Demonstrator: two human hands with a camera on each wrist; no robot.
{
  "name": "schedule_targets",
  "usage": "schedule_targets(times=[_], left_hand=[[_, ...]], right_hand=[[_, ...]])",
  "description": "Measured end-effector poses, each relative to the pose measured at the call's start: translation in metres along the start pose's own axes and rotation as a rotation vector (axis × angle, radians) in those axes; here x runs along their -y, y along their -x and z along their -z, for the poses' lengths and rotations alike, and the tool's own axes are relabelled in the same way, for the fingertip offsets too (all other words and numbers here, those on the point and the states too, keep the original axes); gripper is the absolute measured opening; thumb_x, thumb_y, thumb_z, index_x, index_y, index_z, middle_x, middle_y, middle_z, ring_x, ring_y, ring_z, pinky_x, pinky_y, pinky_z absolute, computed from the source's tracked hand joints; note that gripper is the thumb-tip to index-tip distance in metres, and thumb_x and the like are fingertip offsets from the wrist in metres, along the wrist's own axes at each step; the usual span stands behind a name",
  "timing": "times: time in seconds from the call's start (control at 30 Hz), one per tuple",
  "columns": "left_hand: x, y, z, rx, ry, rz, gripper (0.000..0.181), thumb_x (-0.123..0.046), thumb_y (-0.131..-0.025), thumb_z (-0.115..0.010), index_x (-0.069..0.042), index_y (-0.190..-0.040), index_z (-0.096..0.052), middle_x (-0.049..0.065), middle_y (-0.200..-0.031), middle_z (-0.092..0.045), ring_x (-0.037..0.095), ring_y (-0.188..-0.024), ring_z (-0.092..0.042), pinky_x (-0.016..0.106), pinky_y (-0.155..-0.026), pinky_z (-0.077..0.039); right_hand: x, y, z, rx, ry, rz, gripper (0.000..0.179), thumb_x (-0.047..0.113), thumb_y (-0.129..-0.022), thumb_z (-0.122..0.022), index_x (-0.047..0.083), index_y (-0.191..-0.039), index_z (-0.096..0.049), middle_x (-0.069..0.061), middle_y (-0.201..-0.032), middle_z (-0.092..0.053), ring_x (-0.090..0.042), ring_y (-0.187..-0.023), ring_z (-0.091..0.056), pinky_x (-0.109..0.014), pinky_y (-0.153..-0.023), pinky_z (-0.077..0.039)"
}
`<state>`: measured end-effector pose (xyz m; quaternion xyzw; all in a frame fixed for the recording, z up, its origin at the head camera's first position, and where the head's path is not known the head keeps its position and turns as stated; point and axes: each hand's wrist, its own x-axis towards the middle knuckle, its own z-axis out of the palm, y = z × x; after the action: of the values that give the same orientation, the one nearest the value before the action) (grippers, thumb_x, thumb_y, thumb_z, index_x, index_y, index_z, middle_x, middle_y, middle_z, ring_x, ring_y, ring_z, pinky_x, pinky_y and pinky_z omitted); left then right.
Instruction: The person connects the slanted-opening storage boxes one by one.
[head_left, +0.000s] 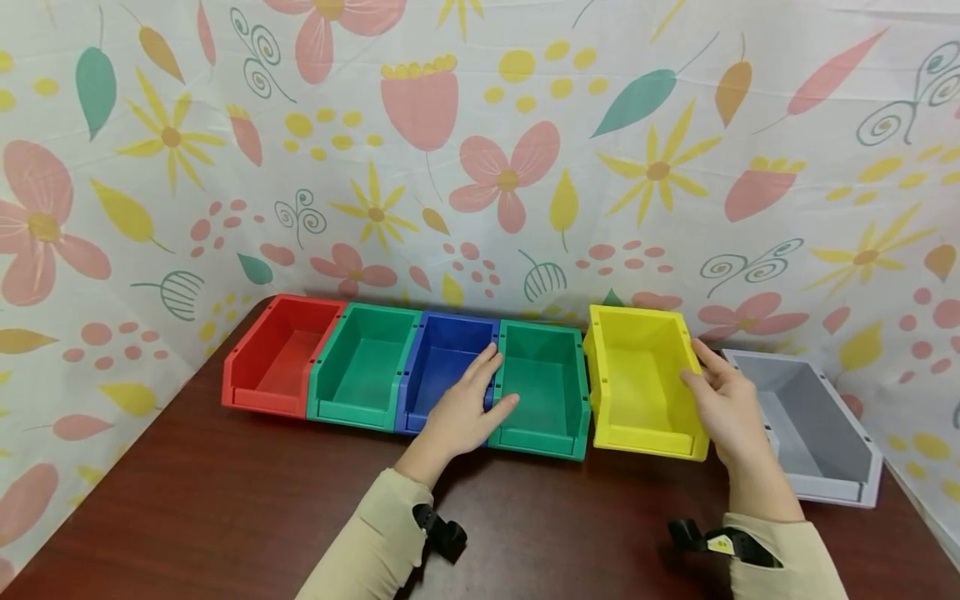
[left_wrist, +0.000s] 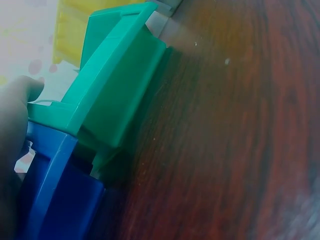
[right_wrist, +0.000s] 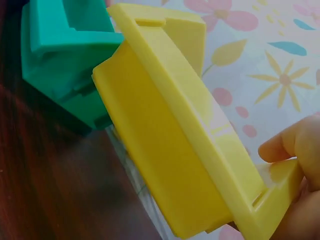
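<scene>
In the head view my right hand grips the right wall of a yellow storage bin, thumb inside and fingers outside. The right wrist view shows this yellow bin tilted, apart from the table. My left hand rests over the adjoining walls of a blue bin and the right-hand green bin. Its fingers lie fairly straight over the blue side, with the thumb over the green side. The left wrist view catches only part of this hand beside the green bin and blue bin.
A red bin and another green bin continue the row to the left. At the right stands a grey bin, partly hidden by my right hand. Behind the brown table hangs a patterned cloth.
</scene>
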<state>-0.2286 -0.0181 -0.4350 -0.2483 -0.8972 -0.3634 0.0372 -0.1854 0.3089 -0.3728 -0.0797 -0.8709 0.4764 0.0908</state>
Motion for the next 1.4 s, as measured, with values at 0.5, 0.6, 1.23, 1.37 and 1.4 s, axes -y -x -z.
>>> schedule_targets(times=[0.5,0.6,1.23,1.37,1.4], left_hand=[[0.0,-0.001,0.0,0.007,0.004,-0.003,0.072,-0.057,-0.094,-0.042,-0.021,-0.152,-0.021,-0.005,-0.16,-0.011,0.026,-0.139,-0.034,0.052,-0.102,-0.041],[0.001,0.0,0.0,0.016,0.018,0.002,0.072,-0.058,-0.094,-0.041,-0.022,-0.152,-0.02,-0.006,-0.16,-0.01,0.026,-0.139,-0.034,0.052,-0.102,-0.041],[0.002,0.001,0.003,0.034,0.025,0.032,0.073,-0.059,-0.093,-0.043,-0.025,-0.152,-0.019,-0.012,-0.16,-0.008,0.025,-0.14,-0.034,0.052,-0.103,-0.04],[0.001,0.001,0.003,0.031,0.024,0.02,0.073,-0.059,-0.093,-0.042,-0.024,-0.153,-0.019,-0.01,-0.16,-0.009,0.025,-0.139,-0.034,0.052,-0.102,-0.04],[0.001,0.001,0.003,0.029,0.023,0.017,0.073,-0.058,-0.093,-0.042,-0.024,-0.153,-0.019,-0.01,-0.16,-0.009,0.025,-0.139,-0.034,0.052,-0.102,-0.04]], right_hand=[[0.002,-0.003,0.005,0.065,0.103,0.012,0.068,0.043,-0.098,-0.04,0.011,-0.152,-0.012,-0.025,-0.151,-0.028,-0.042,-0.13,-0.038,-0.005,-0.07,-0.039],[0.005,-0.001,0.006,0.033,0.135,0.021,0.069,0.044,-0.098,-0.039,0.009,-0.152,-0.015,-0.024,-0.151,-0.028,-0.043,-0.132,-0.037,-0.023,-0.091,-0.048],[0.05,0.0,-0.012,0.133,0.47,0.385,0.06,0.041,-0.099,-0.042,0.001,-0.144,-0.038,-0.023,-0.148,-0.035,-0.048,-0.116,-0.049,-0.06,-0.09,-0.04],[0.053,-0.002,-0.021,0.18,0.464,0.428,0.057,0.038,-0.1,-0.04,0.002,-0.144,-0.037,-0.022,-0.15,-0.033,-0.048,-0.127,-0.041,-0.062,-0.097,-0.036],[0.053,-0.003,-0.023,0.188,0.462,0.438,0.057,0.038,-0.1,-0.04,0.002,-0.144,-0.037,-0.022,-0.15,-0.033,-0.047,-0.129,-0.039,-0.062,-0.099,-0.034]])
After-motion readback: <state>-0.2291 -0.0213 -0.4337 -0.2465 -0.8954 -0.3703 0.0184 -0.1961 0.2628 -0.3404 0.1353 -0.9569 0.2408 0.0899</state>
